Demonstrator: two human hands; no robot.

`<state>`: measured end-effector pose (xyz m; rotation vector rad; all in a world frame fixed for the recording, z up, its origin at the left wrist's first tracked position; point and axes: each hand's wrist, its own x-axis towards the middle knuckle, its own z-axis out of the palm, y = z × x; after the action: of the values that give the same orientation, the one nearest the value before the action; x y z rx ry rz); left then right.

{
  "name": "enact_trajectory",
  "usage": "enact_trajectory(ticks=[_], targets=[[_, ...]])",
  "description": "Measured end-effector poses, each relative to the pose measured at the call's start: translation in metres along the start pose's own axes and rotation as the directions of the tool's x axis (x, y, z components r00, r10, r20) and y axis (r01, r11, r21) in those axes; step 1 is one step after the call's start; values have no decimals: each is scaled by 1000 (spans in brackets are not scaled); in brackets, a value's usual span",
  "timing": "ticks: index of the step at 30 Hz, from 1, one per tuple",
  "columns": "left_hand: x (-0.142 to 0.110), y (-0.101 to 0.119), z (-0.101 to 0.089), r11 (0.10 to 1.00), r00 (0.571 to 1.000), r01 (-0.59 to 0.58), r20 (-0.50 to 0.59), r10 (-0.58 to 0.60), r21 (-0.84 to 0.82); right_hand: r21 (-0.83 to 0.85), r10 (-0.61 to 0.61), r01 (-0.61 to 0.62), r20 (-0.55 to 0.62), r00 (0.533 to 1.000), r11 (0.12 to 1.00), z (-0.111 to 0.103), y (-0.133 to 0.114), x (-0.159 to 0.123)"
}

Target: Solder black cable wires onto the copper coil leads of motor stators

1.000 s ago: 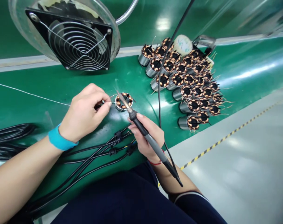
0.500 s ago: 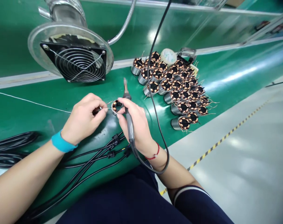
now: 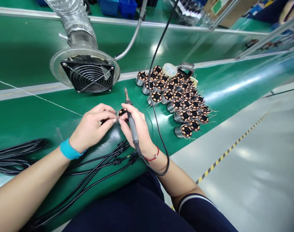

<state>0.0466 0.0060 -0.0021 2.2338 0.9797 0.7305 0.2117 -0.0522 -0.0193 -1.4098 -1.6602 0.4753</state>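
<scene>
My left hand (image 3: 96, 124) is closed in a pinch by a small motor stator (image 3: 122, 112) with copper windings. A thin pale wire (image 3: 36, 95) runs in from the left to this hand, and fine wire ends show at its fingertips. My right hand (image 3: 143, 129) has a soldering iron (image 3: 132, 125) lying across it, its grey handle under the fingers and its tip pointing away from me, apart from the stator. The right thumb and fingertips are at the stator's near right side and partly cover it. The two hands' fingertips nearly meet.
Several wound stators in metal housings (image 3: 179, 129) stand grouped at the right. A fume extractor fan (image 3: 92, 77) hangs behind my hands. Black cables (image 3: 93, 167) lie in front, with a coiled bundle (image 3: 18, 149) at the left. The iron's cord (image 3: 158, 119) loops past my right wrist.
The camera view has tilted up, showing blue bins at the back. My left fingers have come closer to the right fingertips, and more of the stator is covered. The soldering iron stays in my right hand.
</scene>
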Motion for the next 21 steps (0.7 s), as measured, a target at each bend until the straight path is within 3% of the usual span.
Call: enact_trajectory(ticks=[5,9,15,21], targets=[[-1,-3,-1,993,995,-96,19,95,75,75,38,-36,-24,999,997,4,2,4],[-1,-1,0,986,995,-99,17,98,135,111,31,-33,17,999,993,0,8,3],[0,1,1,991,1000,-4,7,3,132,6,-84,85,185,979,996,-17,23,1],[0,-2,0,991,997,76,-4,-76,114,-174,-56,85,166,985,981,-3,23,10]])
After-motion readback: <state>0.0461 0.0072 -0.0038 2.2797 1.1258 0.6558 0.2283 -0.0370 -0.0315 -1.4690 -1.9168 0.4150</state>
